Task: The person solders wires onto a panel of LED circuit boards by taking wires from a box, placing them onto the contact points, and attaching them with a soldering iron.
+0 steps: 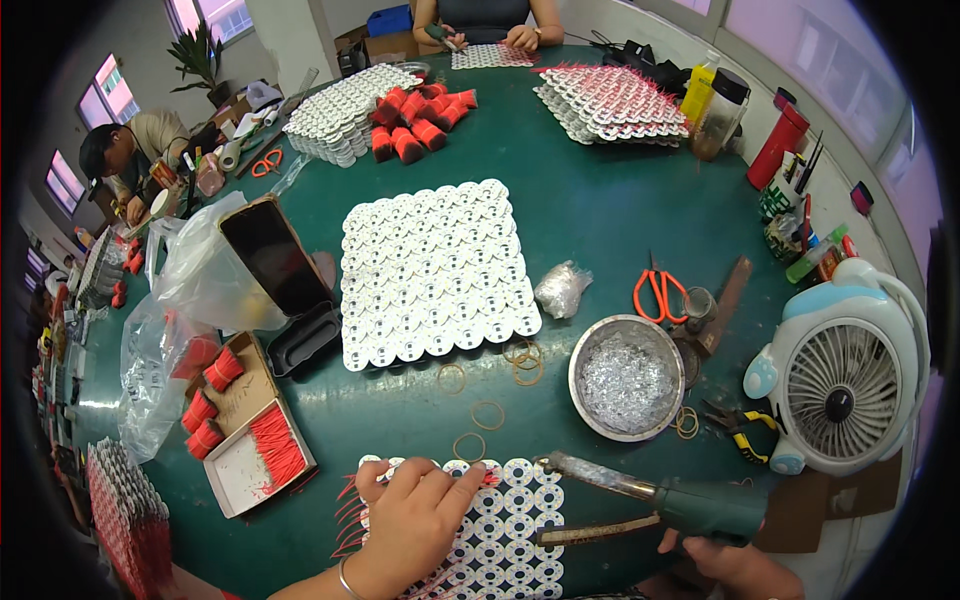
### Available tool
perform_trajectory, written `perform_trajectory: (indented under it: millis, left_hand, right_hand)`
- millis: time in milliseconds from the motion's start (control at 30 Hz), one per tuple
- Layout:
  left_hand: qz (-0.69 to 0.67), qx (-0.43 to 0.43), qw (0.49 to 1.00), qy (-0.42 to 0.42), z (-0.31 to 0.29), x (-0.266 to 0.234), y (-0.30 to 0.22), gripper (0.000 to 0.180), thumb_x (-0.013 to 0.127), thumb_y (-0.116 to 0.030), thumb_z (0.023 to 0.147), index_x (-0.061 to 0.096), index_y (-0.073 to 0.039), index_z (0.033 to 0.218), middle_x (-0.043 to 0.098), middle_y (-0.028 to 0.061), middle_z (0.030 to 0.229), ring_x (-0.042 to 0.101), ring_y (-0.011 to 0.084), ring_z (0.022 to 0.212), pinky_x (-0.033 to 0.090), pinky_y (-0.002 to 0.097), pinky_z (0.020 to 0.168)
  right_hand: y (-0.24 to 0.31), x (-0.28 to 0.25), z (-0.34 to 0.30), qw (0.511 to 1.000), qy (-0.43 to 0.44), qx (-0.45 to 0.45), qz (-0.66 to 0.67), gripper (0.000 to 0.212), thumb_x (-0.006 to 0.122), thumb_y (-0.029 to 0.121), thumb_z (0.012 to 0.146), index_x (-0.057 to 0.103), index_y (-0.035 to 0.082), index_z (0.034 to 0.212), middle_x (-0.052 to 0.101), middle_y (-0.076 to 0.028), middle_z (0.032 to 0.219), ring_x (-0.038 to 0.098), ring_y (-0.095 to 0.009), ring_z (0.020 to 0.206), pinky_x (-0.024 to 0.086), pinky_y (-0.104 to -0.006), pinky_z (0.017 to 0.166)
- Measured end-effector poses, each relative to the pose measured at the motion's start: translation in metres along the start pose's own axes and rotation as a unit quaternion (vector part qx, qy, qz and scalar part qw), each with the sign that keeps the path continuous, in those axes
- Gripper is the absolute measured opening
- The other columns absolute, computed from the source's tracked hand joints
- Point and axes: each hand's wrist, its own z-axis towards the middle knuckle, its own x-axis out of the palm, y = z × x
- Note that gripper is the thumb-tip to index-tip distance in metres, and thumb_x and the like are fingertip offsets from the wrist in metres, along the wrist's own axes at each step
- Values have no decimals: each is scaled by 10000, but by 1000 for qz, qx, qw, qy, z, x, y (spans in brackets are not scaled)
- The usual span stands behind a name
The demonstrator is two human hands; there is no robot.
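In front of me lies a panel of round white circuit boards point(518, 500). My left hand point(415, 515) is over its left half, fingers bent and pressed together at a short red wire point(490, 477) near the far edge. More red wires point(347, 520) stick out past the panel's left side. My right hand point(725, 565) grips a green-handled soldering gun point(710, 508) from below. Its metal rod points left over the panel's right edge, with a narrow strip beneath it. The fingers of my right hand are partly hidden by the handle.
A larger stack of white panels point(435, 275) sits mid-table, with rubber bands point(488, 415) nearby. To the right are a metal bowl point(575, 380) of clear bits, orange scissors point(660, 295), pliers point(750, 430) and a fan point(835, 390). A box point(235, 470) holds red wires. Two people work beyond.
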Motion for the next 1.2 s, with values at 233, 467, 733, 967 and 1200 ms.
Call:
perform_trajectory:
  millis: [233, 467, 733, 967, 1200]
  left_hand:
    - [-11, -36, 999, -35, -18, 13, 2, 157, 726, -149, 663, 666, -194, 800, 487, -64, 643, 532, 115, 725, 264, 430, 792]
    - [-66, -40, 996, -47, -21, 17, 2, 99, 661, -182, 736, 671, -189, 834, 533, -72, 691, 552, 101, 753, 270, 420, 818]
    - [-111, -56, 992, -19, -23, 15, 10, 121, 649, -144, 728, 678, -155, 845, 551, -55, 708, 555, 115, 735, 302, 419, 804]
    - [-117, -53, 991, -26, -21, 14, 10, 110, 654, -141, 725, 678, -155, 832, 551, -53, 700, 553, 117, 723, 297, 412, 779]
    - [-124, -63, 990, -23, -21, 15, 9, 84, 662, -140, 728, 678, -153, 809, 553, -53, 702, 553, 114, 721, 292, 405, 778]
  right_hand:
    - [4, 49, 24, 977, -52, 72, 192, 360, 607, 186, 854, 559, -53, 1118, 634, -136, 913, 611, -199, 678, 503, -312, 625]
    - [6, 51, 31, 974, -66, -155, -151, 224, 672, 115, 817, 641, -22, 991, 645, -119, 830, 620, -198, 716, 479, -329, 657]
    - [8, 58, 33, 998, -64, -11, 10, 237, 692, 109, 798, 635, -23, 987, 644, -130, 906, 622, -212, 710, 489, -315, 671]
    - [8, 56, 38, 993, -31, -95, -63, 282, 701, 107, 790, 627, -7, 1038, 648, -139, 997, 605, -266, 915, 465, -354, 813]
    - [8, 60, 37, 990, -52, -103, -87, 305, 719, 80, 761, 622, -4, 1038, 630, -154, 1032, 601, -293, 930, 466, -382, 828]
